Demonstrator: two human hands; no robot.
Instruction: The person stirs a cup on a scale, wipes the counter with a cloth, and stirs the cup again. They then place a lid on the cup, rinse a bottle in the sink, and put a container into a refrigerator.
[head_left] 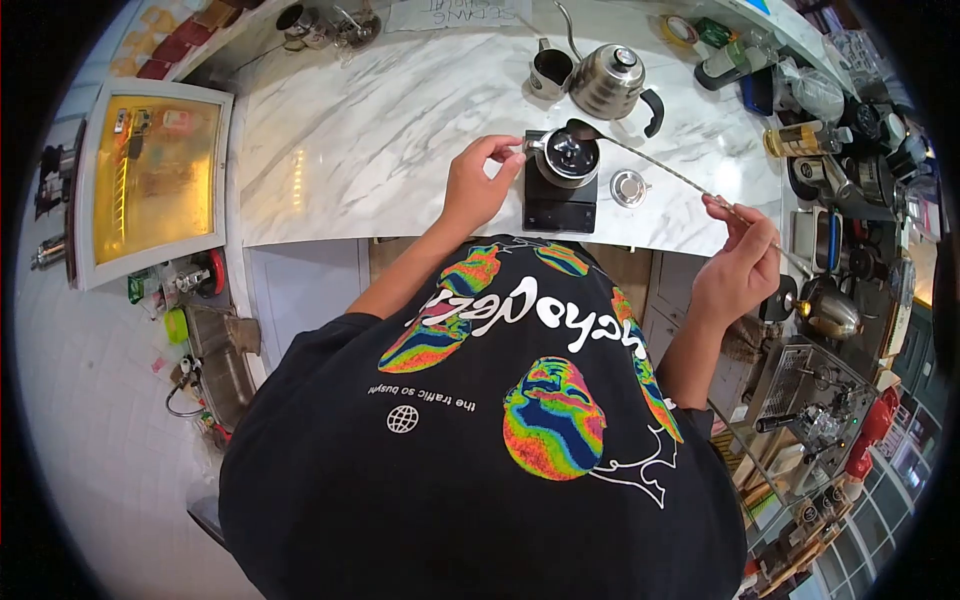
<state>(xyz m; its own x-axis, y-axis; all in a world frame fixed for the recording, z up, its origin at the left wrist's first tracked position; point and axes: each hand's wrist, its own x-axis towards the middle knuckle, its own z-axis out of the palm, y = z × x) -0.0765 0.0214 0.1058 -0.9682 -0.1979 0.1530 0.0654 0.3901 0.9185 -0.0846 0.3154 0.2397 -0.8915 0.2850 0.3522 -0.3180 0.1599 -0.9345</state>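
Note:
A round metal cup (pixel 572 158) with dark, glossy contents stands on a black scale (pixel 560 214) near the counter's front edge. My left hand (pixel 482 182) is at the cup's left side, thumb and forefinger pinched on its small handle. In my right hand (pixel 738 262) is a long, twisted-stem bar spoon (pixel 655 162), gripped near its upper end. The spoon slants down to the left, and its dark bowl overlaps the cup's far rim. To the right of the scale lies a small round metal piece (pixel 629 188) with a side tab.
Behind the cup stand a steel gooseneck kettle (pixel 608 85) and a small metal pitcher (pixel 550 72). Bottles (pixel 738 60), a tape roll (pixel 679 30) and various utensils crowd the right side. A yellow-lit glass door (pixel 155 182) is at the left, above a sink (pixel 222 350).

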